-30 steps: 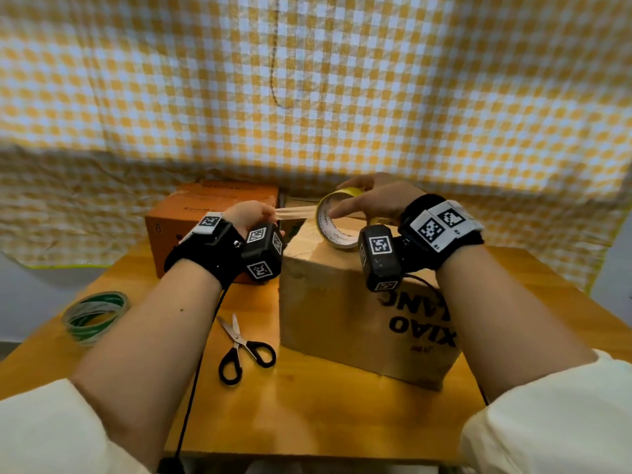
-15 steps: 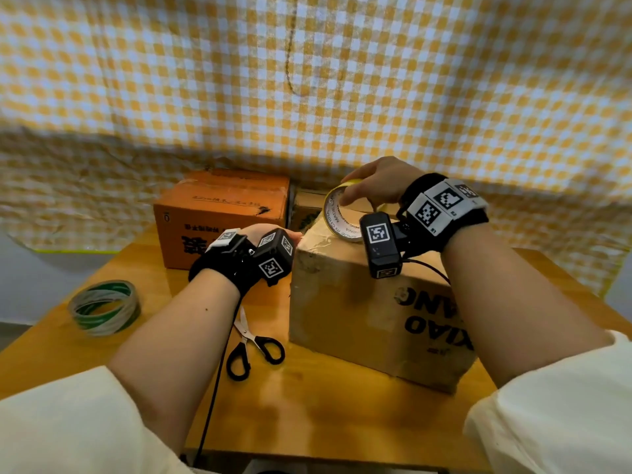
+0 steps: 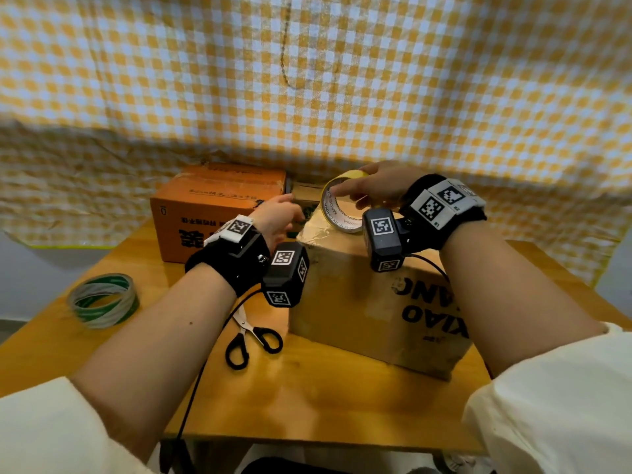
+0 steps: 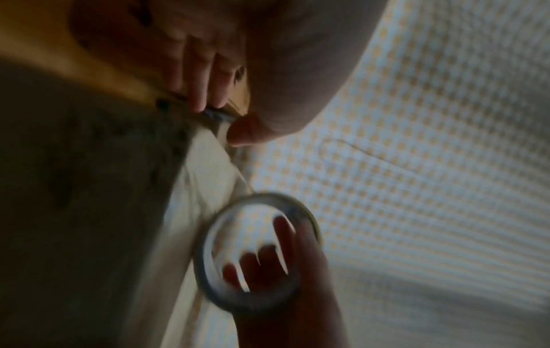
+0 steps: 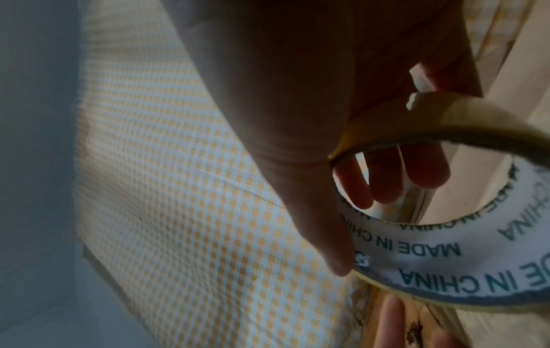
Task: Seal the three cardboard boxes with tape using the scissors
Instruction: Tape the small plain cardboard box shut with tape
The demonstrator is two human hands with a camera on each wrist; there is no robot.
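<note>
A brown cardboard box (image 3: pixel 359 302) stands in the middle of the wooden table (image 3: pixel 325 398). My right hand (image 3: pixel 376 189) grips a yellow tape roll (image 3: pixel 333 213) upright on the box's far left top corner, fingers through its core (image 5: pixel 431 266). My left hand (image 3: pixel 280 213) is at that corner. Its straight fingers (image 4: pixel 202 89) press against the box's upper edge, the thumb beside a thin tape strip (image 4: pixel 244 181) that runs to the roll (image 4: pixel 208 259). Black-handled scissors (image 3: pixel 245 326) lie on the table left of the box. An orange box (image 3: pixel 219 206) stands behind them, and a small third box (image 3: pixel 304 196) is mostly hidden.
A green and white tape roll (image 3: pixel 102 299) lies at the table's left edge. A yellow checked cloth (image 3: pixel 342 97) hangs right behind the boxes. A black cable (image 3: pixel 205 371) runs from my left wrist across the table's front.
My left hand brought the pulled tape end down from the air onto the box's left top corner. The right hand kept the roll on the box top.
</note>
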